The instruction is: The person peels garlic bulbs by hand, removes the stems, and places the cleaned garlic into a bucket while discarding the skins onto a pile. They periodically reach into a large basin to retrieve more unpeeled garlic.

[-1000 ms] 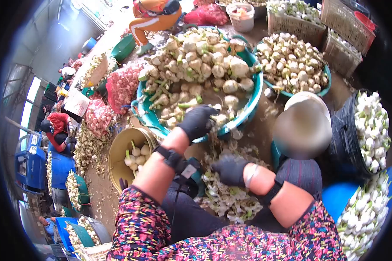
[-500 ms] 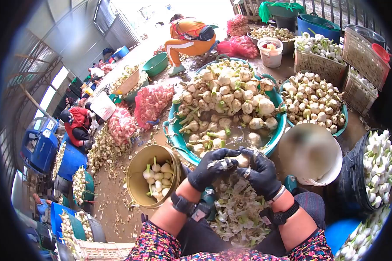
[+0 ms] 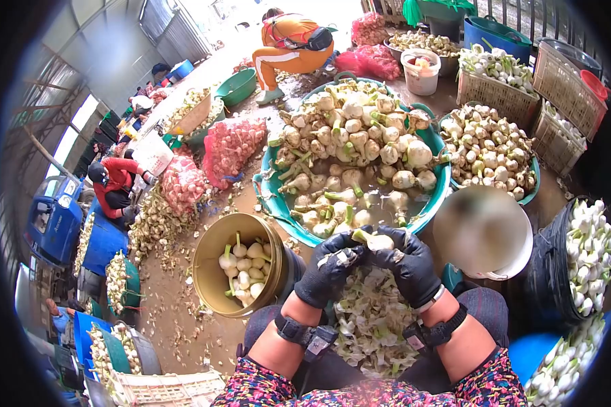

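In front of me I have a garlic bulb [image 3: 380, 241] with a short green stem, its pale side facing up. My right hand [image 3: 412, 266], in a dark glove, is closed around the bulb. My left hand [image 3: 328, 273], gloved too, has its fingers curled at the stem end. Bits of skin stick to both gloves. Below the hands lies a heap of garlic peelings [image 3: 373, 322] between my legs. Just beyond them stands a teal tub [image 3: 268, 197] with a pile of unpeeled garlic. Left of me, a tan bucket [image 3: 207, 278] contains peeled white bulbs.
A white bucket [image 3: 516, 261], blurred inside, stands at right beside a black container [image 3: 546, 271] of white garlic. Behind it is another garlic tub [image 3: 538, 178]. Red mesh sacks [image 3: 232, 152] and a person in orange [image 3: 295, 47] are farther off. A person in red [image 3: 119, 180] sits left.
The garlic bulb has turned in my fingers, now showing its stem and a whiter side. Both hands have shifted slightly, and the whole view has moved a little.
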Action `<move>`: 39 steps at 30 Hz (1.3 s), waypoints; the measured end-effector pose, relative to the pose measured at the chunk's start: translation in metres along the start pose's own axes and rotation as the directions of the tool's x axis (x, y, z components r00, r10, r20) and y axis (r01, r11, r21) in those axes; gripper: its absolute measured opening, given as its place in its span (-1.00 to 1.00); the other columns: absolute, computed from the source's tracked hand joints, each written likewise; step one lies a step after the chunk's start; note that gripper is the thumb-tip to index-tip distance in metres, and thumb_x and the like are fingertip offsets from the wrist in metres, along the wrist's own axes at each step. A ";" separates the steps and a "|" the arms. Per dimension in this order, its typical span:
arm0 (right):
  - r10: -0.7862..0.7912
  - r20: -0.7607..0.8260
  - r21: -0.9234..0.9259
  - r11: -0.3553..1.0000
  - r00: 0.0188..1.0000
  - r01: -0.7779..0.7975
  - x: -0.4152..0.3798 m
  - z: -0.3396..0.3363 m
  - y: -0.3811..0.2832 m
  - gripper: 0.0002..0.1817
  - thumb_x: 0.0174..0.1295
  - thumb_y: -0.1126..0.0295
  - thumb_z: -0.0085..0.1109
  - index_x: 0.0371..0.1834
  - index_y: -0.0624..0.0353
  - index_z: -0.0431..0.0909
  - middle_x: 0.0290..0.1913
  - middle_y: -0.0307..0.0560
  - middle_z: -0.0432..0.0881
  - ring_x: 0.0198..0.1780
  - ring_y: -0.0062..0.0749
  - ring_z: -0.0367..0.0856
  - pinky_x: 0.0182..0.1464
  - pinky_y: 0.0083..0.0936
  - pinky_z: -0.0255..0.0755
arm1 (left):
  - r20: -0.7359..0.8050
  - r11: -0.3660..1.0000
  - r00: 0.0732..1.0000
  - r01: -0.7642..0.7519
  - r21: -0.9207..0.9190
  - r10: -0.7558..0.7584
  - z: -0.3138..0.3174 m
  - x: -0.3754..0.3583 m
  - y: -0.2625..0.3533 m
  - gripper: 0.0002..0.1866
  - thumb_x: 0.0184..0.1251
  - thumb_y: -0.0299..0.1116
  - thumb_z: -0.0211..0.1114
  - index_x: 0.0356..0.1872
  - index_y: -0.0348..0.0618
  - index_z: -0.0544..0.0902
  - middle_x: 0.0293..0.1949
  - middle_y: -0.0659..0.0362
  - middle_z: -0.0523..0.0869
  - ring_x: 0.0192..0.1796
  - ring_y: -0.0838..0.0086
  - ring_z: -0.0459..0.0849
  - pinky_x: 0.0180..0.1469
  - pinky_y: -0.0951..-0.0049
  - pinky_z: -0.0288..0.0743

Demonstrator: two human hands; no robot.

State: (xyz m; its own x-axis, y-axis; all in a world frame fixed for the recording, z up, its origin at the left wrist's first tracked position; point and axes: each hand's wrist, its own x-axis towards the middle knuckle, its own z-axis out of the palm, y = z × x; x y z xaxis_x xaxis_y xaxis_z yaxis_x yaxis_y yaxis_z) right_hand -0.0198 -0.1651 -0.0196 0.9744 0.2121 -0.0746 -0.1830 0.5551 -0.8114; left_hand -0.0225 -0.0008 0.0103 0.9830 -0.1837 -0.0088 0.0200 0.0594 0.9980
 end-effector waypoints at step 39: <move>-0.325 0.179 -0.433 0.822 0.929 0.371 0.002 -0.018 -0.003 -0.85 0.22 0.36 0.10 -0.25 0.18 0.56 -0.46 -0.13 0.55 -0.50 -0.30 0.49 -0.43 -0.44 0.38 | 0.076 0.826 0.930 -0.355 0.438 0.359 -0.015 0.003 -0.015 -0.85 0.16 -0.62 0.15 -0.25 -0.29 0.62 -0.45 0.17 0.62 -0.46 0.48 0.59 -0.37 0.48 0.50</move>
State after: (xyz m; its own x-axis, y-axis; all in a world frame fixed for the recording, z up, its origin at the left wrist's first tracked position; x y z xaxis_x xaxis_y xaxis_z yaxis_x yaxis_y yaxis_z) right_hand -0.0150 -0.1804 -0.0277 0.9411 0.1601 0.2980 0.2676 0.1867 -0.9453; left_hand -0.0169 0.0120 -0.0057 0.9076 -0.2240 0.3550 -0.4122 -0.3159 0.8546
